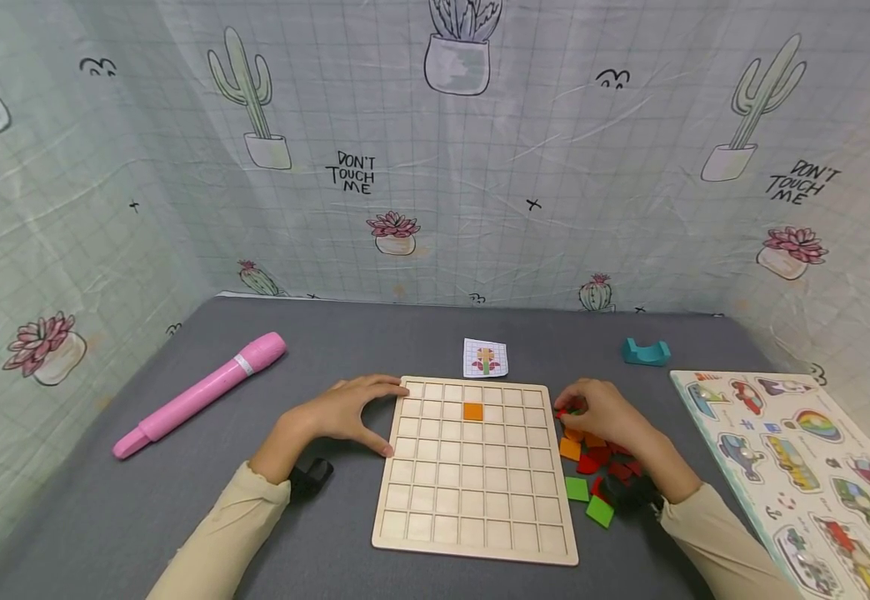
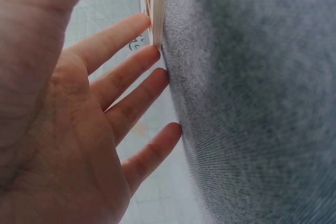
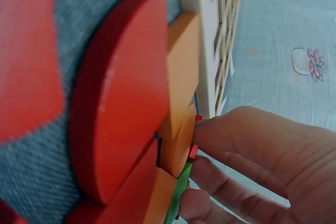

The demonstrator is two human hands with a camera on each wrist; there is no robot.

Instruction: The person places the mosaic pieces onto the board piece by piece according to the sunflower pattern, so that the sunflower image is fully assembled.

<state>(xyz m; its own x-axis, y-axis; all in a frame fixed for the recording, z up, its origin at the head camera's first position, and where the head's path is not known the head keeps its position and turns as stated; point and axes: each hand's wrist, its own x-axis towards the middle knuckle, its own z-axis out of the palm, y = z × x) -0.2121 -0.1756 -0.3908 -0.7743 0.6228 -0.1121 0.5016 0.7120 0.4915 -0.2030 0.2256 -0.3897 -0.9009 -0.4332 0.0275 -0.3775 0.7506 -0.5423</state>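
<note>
A wooden grid board (image 1: 472, 479) lies flat, with one orange square tile (image 1: 473, 412) in an upper cell. My left hand (image 1: 352, 408) rests at the board's left edge, thumb and fingers spread. In the left wrist view, its straight fingertips (image 2: 153, 53) are right at the board's side (image 2: 159, 9). Right of the board, my right hand (image 1: 596, 412) is over a pile of red, orange and green pieces. Its thumb and fingers pinch a small red piece (image 3: 193, 151), mostly hidden by the fingers. Closer to that wrist camera is a red rounded piece (image 3: 126, 93) beside an orange one (image 3: 181, 72).
Behind the board lies a small card (image 1: 485, 358) printed with a flower pattern. A pink tube-shaped object (image 1: 202, 396) is at left. A teal block (image 1: 646, 353) is at back right, and a picture puzzle board (image 1: 795, 467) at far right. Green tiles (image 1: 577, 489) lie by the board's right edge.
</note>
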